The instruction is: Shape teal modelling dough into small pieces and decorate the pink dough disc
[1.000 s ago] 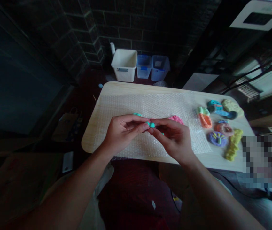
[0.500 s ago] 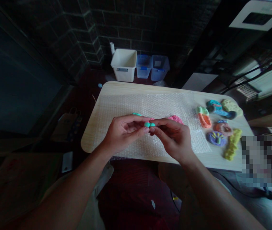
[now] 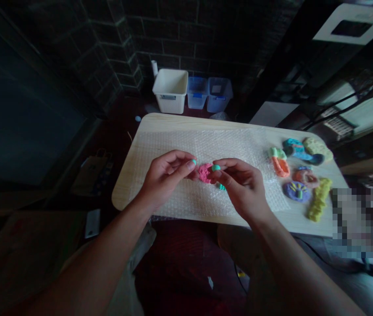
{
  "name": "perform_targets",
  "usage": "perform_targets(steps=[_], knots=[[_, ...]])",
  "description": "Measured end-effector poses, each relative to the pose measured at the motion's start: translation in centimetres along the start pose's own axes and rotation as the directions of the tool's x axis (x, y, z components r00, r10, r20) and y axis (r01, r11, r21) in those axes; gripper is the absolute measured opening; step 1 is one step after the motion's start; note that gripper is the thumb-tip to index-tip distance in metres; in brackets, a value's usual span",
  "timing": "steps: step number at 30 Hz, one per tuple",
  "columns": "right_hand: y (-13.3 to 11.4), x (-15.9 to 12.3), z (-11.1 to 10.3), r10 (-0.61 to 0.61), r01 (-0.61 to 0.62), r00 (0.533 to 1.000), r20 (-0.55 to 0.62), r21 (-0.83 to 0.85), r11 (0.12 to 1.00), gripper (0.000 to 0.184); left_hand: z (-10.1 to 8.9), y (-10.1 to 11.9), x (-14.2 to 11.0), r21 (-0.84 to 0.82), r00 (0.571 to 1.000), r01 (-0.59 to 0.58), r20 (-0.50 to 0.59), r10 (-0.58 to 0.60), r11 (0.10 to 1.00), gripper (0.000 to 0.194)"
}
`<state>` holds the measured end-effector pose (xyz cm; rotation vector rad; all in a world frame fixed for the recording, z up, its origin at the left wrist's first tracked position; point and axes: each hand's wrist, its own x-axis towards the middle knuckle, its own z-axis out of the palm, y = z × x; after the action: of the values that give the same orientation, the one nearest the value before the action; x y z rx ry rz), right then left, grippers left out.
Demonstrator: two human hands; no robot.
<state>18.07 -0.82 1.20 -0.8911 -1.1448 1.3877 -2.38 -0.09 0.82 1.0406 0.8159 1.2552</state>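
Note:
My left hand is closed, with a small green piece of modelling clay pinched between thumb and forefinger. Opposite it, my right hand pinches another rounded green clay piece at its fingertips. A gap separates the two hands. Between and beyond them shows a bumpy pink clay shape, partly covered by the right fingers. More green clay peeks out under the right hand. Both hands are over bubble wrap spread on the table.
On the right of the wooden table lie several coloured clay pieces, among them an orange and green one, a purple disc and a yellow strip. A white bin and two clear blue bins stand behind the table.
My hands have drawn apart, and the two green pieces that were side by side at the fingertips are now separate, one in each hand. More of the pink shape shows between them.

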Motion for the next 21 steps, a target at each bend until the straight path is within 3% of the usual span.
perform_targets(steps=[9,21], knots=[[-1.0,0.0,0.3,0.069,-0.08,0.996,0.063,0.193,0.978,0.015,0.2,-0.1,-0.3,0.002,0.998,-0.041,0.039,0.041,0.999,0.015],[-1.4,-0.1,0.7,0.121,-0.132,0.99,0.073,0.164,0.978,0.014,0.7,0.3,-0.5,-0.022,1.0,0.012,0.022,-0.012,1.0,0.018]])
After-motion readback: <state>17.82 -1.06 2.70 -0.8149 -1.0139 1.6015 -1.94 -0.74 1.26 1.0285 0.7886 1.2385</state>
